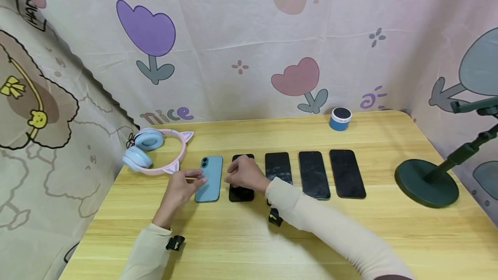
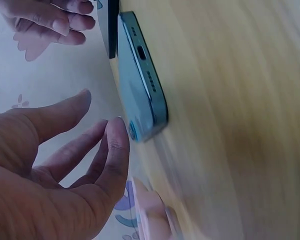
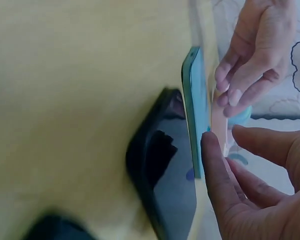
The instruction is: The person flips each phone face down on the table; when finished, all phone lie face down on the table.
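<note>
A flat, light-blue rectangular phone (image 1: 212, 179) lies back up on the pale wooden table (image 1: 229, 241); at its left the left hand (image 1: 180, 189), and at its right, over a glossy black phone (image 1: 242, 195), the right hand (image 1: 246, 173), both have thumb and fingers loosely parted, holding nothing. Handling it well would likely mean light fingertips on opposite long edges, clear of the camera lenses (image 1: 204, 162).
</note>
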### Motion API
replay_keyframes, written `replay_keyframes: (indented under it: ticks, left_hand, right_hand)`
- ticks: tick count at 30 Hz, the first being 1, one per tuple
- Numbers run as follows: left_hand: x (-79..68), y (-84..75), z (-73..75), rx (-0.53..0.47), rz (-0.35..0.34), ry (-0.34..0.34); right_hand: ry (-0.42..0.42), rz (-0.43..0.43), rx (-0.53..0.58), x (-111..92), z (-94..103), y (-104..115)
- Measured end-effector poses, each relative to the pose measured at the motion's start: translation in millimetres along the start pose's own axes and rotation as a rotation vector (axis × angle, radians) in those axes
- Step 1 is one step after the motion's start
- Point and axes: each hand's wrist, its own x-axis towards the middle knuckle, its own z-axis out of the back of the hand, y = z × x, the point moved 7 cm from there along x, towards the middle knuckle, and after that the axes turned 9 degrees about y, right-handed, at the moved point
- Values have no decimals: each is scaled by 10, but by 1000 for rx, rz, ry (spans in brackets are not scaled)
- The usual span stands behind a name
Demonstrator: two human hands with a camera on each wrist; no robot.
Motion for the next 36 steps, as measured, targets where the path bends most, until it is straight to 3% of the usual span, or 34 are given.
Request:
replay_keyframes:
  ticks: [8, 17, 26, 31, 36]
  left_hand:
    - [56, -181, -78, 93, -89, 3]
    - [168, -338, -214, 190, -90, 62]
    - [247, -451, -400, 307, -146, 114]
    - [274, -490, -486, 345, -132, 122]
    - [295, -523, -561, 381, -142, 141]
  right_hand:
    - [-17, 21, -86, -91, 287, -59]
    - [-51, -13, -198, -207, 560, -155]
    - [-39, -11, -149, -237, 594, -249]
    - [-30, -28, -117, -209, 573, -306]
    - [-23, -45, -157, -175, 543, -329]
